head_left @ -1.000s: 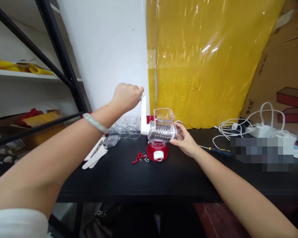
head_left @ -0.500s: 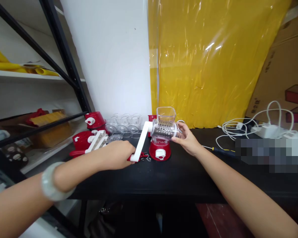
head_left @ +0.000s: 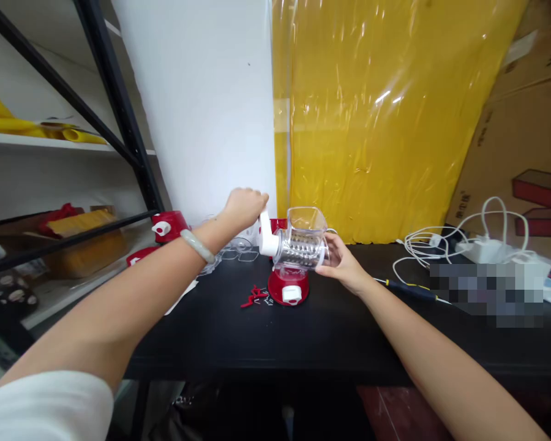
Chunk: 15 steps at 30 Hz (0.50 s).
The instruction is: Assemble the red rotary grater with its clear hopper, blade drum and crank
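Observation:
A rotary grater [head_left: 298, 248] stands on the black table, with a clear hopper and housing, a metal drum inside and a red base [head_left: 288, 283] with a white knob. My left hand [head_left: 245, 207] is closed round the grip end of its white crank handle [head_left: 267, 236], which points upward on the drum's left side. The grip itself is hidden in my fingers. My right hand [head_left: 342, 264] holds the open right end of the clear housing, thumb in front and fingers behind. Small red parts [head_left: 253, 296] and several tiny screws [head_left: 269, 300] lie left of the base.
Another red grater base [head_left: 168, 226] stands at the left, partly behind my left arm. Clear plastic parts [head_left: 239, 248] lie at the back. On the right are a screwdriver [head_left: 411, 290], white cables [head_left: 417, 245] and a cardboard box [head_left: 500, 153]. A black-framed shelf [head_left: 114, 98] rises at the left.
My left hand has swung the crank handle from pointing down toward me to pointing up. My right hand keeps its hold on the housing. The view has shifted slightly.

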Each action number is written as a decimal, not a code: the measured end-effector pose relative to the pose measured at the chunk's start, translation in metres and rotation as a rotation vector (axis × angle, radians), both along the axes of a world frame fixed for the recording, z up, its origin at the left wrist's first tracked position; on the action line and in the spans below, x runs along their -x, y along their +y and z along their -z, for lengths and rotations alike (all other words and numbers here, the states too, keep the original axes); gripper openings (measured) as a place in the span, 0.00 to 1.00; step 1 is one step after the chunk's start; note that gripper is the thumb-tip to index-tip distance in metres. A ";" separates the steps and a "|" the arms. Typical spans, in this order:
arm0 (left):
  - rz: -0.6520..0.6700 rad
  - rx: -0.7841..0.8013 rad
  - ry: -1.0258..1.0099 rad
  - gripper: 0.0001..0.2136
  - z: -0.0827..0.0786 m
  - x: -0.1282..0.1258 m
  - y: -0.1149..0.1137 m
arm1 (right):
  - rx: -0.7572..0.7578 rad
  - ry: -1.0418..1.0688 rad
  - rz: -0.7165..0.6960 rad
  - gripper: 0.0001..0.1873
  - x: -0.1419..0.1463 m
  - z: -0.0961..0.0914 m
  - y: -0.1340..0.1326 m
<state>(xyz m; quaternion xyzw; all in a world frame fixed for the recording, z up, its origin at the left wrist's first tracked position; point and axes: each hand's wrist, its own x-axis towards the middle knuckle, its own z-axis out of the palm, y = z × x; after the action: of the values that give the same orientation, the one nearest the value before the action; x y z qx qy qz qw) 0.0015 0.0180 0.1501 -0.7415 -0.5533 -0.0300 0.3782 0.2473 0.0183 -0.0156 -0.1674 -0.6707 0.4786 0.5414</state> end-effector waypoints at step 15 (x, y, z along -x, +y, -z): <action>0.080 0.609 -0.298 0.11 0.049 0.032 -0.121 | 0.043 -0.073 0.157 0.39 -0.004 -0.001 0.012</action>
<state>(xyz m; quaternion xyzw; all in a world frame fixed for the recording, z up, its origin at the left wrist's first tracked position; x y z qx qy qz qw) -0.0306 -0.1031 0.1007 -0.8289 -0.5567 0.0138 0.0527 0.2514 0.0306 -0.0143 -0.2484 -0.6644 0.4426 0.5487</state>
